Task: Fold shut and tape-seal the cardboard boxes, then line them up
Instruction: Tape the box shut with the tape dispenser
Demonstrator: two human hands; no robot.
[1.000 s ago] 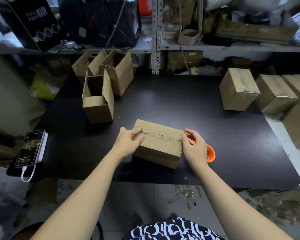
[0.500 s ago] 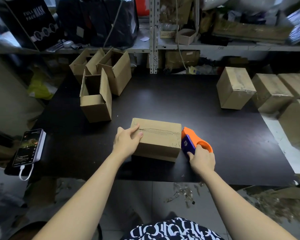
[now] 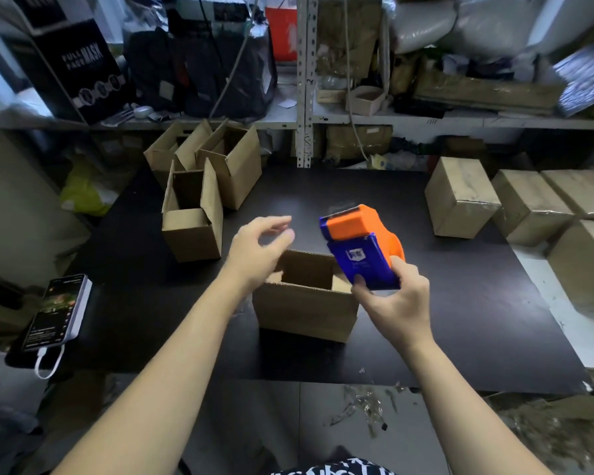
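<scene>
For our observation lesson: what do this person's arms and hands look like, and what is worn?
Both forearms are bare, with no sleeves in view. The left hand and right hand show no gloves, rings or watch. A black-and-white patterned garment shows at the bottom edge.

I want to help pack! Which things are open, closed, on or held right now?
Middle box: top open, upright.
Left hand: open, above that box.
Tape dispenser: held in the air.
Right hand: grips the dispenser.
Back-left boxes: open.
Right-side boxes: taped shut.
Phone: screen lit, cable plugged in.
</scene>
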